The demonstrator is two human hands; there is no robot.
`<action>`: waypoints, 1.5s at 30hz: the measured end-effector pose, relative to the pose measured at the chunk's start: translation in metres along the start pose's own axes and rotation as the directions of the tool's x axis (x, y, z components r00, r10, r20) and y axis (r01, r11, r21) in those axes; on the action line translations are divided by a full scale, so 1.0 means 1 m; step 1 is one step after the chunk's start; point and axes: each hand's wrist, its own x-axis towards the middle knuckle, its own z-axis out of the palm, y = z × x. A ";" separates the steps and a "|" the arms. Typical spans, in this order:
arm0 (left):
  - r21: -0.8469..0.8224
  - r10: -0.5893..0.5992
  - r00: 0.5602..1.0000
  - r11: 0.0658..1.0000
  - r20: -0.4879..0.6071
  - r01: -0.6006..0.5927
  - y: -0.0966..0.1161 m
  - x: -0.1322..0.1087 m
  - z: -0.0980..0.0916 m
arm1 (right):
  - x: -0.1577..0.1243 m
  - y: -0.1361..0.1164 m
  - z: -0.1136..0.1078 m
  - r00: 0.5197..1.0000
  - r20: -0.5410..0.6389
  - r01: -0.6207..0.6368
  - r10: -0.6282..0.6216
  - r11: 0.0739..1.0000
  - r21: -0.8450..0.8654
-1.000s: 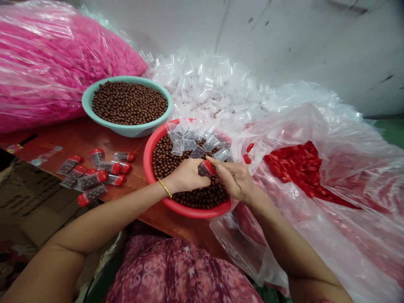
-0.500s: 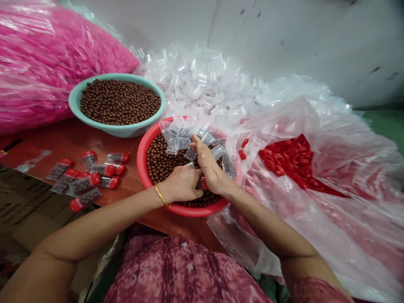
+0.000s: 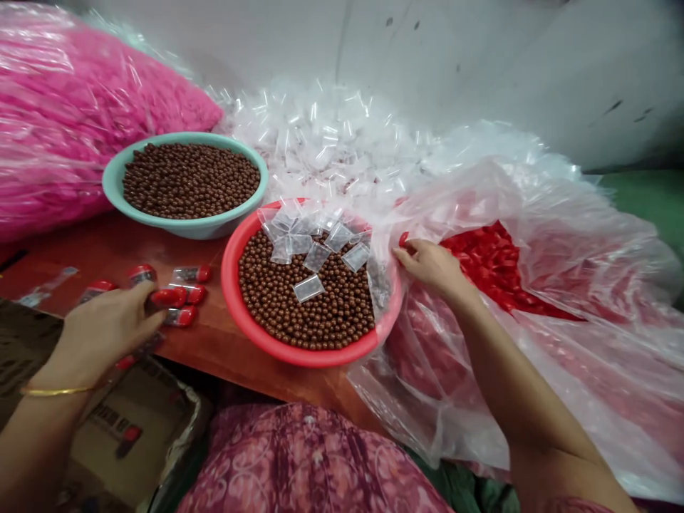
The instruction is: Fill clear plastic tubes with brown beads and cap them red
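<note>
My left hand (image 3: 107, 331) is at the left edge of the table, over a cluster of clear containers with red caps. Its fingers are closed around one red-capped container (image 3: 167, 298), whose body is mostly hidden by the hand. At the right rim of the red basin (image 3: 229, 285), my right hand (image 3: 435, 267) pinches at a small red cap (image 3: 404, 239) lying on the plastic sheet. Brown balls (image 3: 299, 324) fill the basin, and several clear, flat containers (image 3: 308, 288) lie on top of them.
A light-green basin (image 3: 115, 189) of brown balls stands behind left. Pink pieces fill a large plastic bag (image 3: 107, 107). Clear containers (image 3: 331, 135) are heaped along the wall. At right, an opened plastic bag holds red caps (image 3: 489, 260). A cardboard box (image 3: 144, 427) sits below the table edge.
My hands have parted from above the red basin. The left went left to the capped containers; the right went right to the loose red caps. A red-capped container now shows in the box.
</note>
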 end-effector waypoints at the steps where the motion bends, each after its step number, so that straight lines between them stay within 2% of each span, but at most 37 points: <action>1: 0.064 0.051 0.999 0.997 0.006 -0.051 -0.007 0.001 0.003 | 0.001 0.000 0.005 1.000 0.018 -0.003 0.003 1.000 -0.024; 3: 0.097 0.172 0.980 0.982 -0.096 -0.163 -0.002 0.002 0.001 | 0.001 -0.004 0.012 1.000 0.024 -0.001 0.002 0.999 -0.049; 6: -0.050 0.342 0.884 0.925 -0.320 -0.376 0.041 0.008 -0.014 | 0.001 -0.007 0.016 0.999 0.040 -0.016 0.019 0.997 -0.070; 7: -0.082 0.427 0.856 0.880 -0.291 -0.467 0.061 0.012 -0.019 | 0.001 -0.007 0.016 0.999 0.036 -0.020 0.023 0.997 -0.078; 8: -0.090 0.552 0.779 0.796 -0.297 -0.598 0.081 0.017 -0.022 | 0.001 -0.006 0.015 0.999 0.024 -0.023 0.025 0.996 -0.085; 9: -0.094 0.652 0.721 0.723 -0.235 -0.684 0.101 0.024 -0.024 | 0.000 -0.005 0.015 1.000 0.008 -0.025 0.026 0.996 -0.087; 10: -0.105 0.710 0.685 0.678 -0.163 -0.728 0.118 0.031 -0.024 | -0.001 -0.004 0.014 1.000 -0.008 -0.029 0.028 0.996 -0.083; 11: -0.123 0.709 0.697 0.687 -0.102 -0.716 0.134 0.038 -0.023 | -0.002 -0.003 0.014 0.999 -0.025 -0.037 0.035 0.997 -0.073; 12: -0.140 0.682 0.731 0.721 -0.025 -0.678 0.146 0.045 -0.021 | -0.004 -0.002 0.015 0.998 -0.038 -0.046 0.044 0.997 -0.055; 14: -0.155 0.590 0.803 0.804 0.088 -0.574 0.162 0.055 -0.016 | -0.008 0.002 0.017 0.997 -0.051 -0.065 0.065 0.998 -0.002; 15: -0.161 0.561 0.818 0.825 0.124 -0.542 0.167 0.058 -0.015 | -0.009 0.004 0.018 0.996 -0.054 -0.072 0.074 0.997 0.032; 18: -0.180 0.564 0.802 0.825 0.195 -0.536 0.170 0.064 -0.017 | -0.011 0.012 0.024 0.993 -0.081 -0.075 0.089 0.984 0.163; 21: -0.200 0.586 0.744 0.810 0.322 -0.551 0.171 0.068 -0.022 | -0.010 0.019 0.030 0.985 -0.153 -0.004 0.073 0.914 0.406; 22: -0.211 0.588 0.725 0.808 0.359 -0.550 0.173 0.070 -0.023 | -0.010 0.020 0.031 0.982 -0.173 0.031 0.072 0.850 0.525; 24: -0.243 0.582 0.712 0.812 0.393 -0.530 0.182 0.073 -0.022 | -0.012 0.019 0.030 0.979 -0.176 0.069 0.102 0.644 0.762; 27: -0.307 0.554 0.753 0.830 0.355 -0.466 0.199 0.077 -0.014 | -0.019 0.013 0.023 0.976 -0.084 0.021 0.200 0.299 0.954; 29: -0.440 0.530 0.774 0.820 0.346 -0.366 0.206 0.078 -0.007 | -0.026 0.008 0.016 0.966 -0.052 0.015 0.251 0.147 0.989; 31: -0.668 0.516 0.776 0.724 0.363 -0.169 0.208 0.077 -0.001 | -0.034 0.004 0.008 0.962 -0.080 0.064 0.262 0.068 0.996; 33: -0.858 0.522 0.774 0.510 0.357 0.051 0.204 0.075 0.003 | -0.041 0.001 0.000 0.960 -0.131 0.123 0.246 0.045 0.991; 34: -0.913 0.528 0.783 0.389 0.329 0.122 0.201 0.074 0.004 | -0.044 -0.002 -0.002 0.962 -0.146 0.139 0.229 0.045 0.989; 36: -0.968 0.537 0.809 0.194 0.239 0.157 0.193 0.072 0.004 | -0.050 -0.008 -0.006 0.967 -0.156 0.152 0.202 0.034 0.988; 38: -0.988 0.550 0.821 0.069 0.154 0.139 0.187 0.068 0.001 | -0.055 -0.019 -0.006 0.973 -0.156 0.158 0.168 0.003 0.987; 42: -0.987 0.583 0.807 -0.044 0.100 0.154 0.180 0.057 -0.006 | -0.061 -0.047 0.001 0.975 -0.217 0.220 0.047 -0.048 0.974; 45: -0.967 0.637 0.765 -0.127 0.092 0.222 0.178 0.050 -0.008 | -0.065 -0.067 0.006 0.937 -0.343 0.344 -0.069 0.005 0.939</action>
